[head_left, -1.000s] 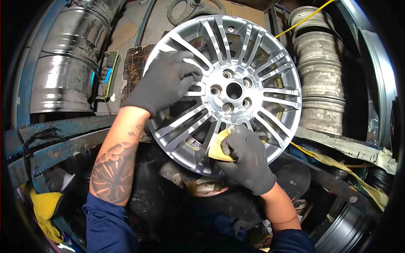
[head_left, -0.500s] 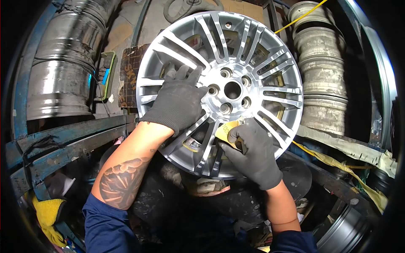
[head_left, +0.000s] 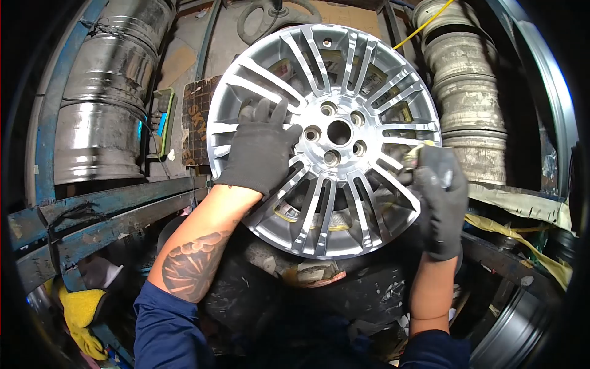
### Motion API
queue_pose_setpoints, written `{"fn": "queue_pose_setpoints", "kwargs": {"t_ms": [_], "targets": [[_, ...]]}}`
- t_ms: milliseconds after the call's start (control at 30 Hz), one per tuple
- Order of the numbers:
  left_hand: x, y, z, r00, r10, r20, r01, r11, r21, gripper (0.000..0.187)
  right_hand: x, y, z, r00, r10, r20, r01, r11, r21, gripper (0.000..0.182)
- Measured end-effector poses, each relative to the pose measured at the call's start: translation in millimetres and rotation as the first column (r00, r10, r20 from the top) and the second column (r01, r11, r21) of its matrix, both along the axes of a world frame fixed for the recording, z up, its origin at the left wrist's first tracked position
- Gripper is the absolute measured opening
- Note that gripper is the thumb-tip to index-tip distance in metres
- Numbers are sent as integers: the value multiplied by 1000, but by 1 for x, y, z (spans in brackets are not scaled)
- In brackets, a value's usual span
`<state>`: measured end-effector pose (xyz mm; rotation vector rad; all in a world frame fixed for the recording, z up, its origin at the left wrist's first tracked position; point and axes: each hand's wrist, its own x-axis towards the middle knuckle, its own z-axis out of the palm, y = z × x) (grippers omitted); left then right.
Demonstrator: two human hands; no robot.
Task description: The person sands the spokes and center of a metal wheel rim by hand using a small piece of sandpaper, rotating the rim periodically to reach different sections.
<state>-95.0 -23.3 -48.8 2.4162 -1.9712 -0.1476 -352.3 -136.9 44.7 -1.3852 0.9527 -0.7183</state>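
A silver multi-spoke alloy wheel [head_left: 342,109] lies face up in front of me, its hub and bolt holes toward the middle. My left hand [head_left: 257,154], in a dark grey glove, rests flat across the left spokes with its fingers spread. At the right edge of the wheel is my right hand [head_left: 440,194], gloved alike, with its fingers closed on a piece of yellow sandpaper [head_left: 419,148]. Only a yellow edge of the paper shows past the glove, close to the ends of the right-hand spokes.
Stacked metal rims stand at the left [head_left: 101,138] and right [head_left: 470,104]. Blue metal frame bars [head_left: 123,200] flank the work. A steering wheel [head_left: 249,21] lies beyond the alloy wheel. A yellow cloth [head_left: 83,310] hangs lower left, and another rim [head_left: 513,332] sits lower right.
My right hand has moved right and up with the sandpaper, from the lower spokes to the wheel's right edge. My left hand keeps its place on the spokes; the view has shifted slightly.
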Motion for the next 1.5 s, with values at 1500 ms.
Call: {"fn": "queue_pose_setpoints", "kwargs": {"t_ms": [1500], "targets": [[-126, -41, 54, 728, -525, -440, 156, 752, -640, 16, 113, -59, -116, 621, 317, -717, -761, 24, -648, 40]]}}
